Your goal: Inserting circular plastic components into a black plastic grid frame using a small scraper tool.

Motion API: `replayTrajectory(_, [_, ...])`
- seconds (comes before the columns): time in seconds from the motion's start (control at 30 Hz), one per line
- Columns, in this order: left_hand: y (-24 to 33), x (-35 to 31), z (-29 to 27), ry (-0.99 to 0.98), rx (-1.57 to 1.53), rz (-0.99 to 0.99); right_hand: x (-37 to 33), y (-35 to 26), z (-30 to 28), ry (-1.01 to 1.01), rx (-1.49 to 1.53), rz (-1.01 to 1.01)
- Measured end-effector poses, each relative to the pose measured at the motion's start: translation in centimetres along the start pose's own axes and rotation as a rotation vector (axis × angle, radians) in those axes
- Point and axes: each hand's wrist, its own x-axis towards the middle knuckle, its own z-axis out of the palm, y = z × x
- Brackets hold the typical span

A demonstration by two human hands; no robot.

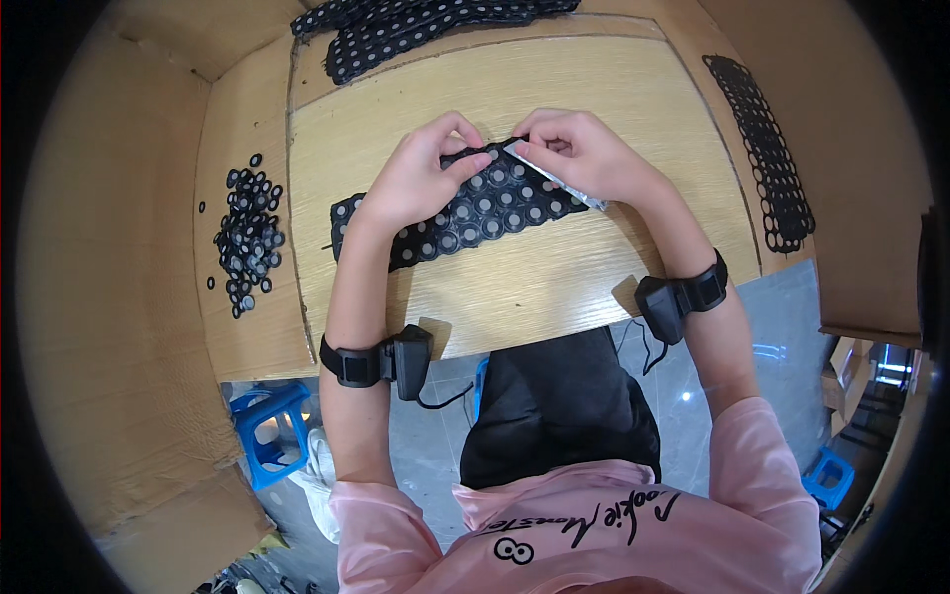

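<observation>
A black sheet (472, 218) of joined rings with pale grey round centres lies across the wooden board in front of me. At its far edge my left hand (421, 168) is closed, thumb and forefinger pinching the rim. My right hand (584, 153) is closed close beside it, also at the far edge. Under the right thumb runs a thin silvery strip (564, 185), slanting down over the sheet's right end; its exact kind is unclear. The right fingertips partly hide what they grip at the edge.
A pile of small loose black rings (249, 233) lies on the cardboard at left. Stacked dotted black sheets (435, 30) rest at the far edge. An open-holed black ring sheet (760, 153) lies at right. Cardboard walls (129, 247) flank the board. A blue stool (272, 436) stands below left.
</observation>
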Motion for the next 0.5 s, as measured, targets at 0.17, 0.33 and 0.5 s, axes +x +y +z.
replayTrajectory(0.17, [0.5, -0.04, 0.13, 0.029, 0.001, -0.008, -0.2, 0.16, 0.01, -0.007, -0.11, -0.032])
replayTrajectory(0.33, [0.75, -0.12, 0.17, 0.025, 0.011, -0.024, -0.34, -0.05, 0.04, 0.0, -0.166, -0.091])
replayTrajectory(0.5, [0.56, -0.06, 0.2, 0.03, -0.029, 0.003, -0.33, -0.23, 0.09, 0.003, -0.19, -0.098])
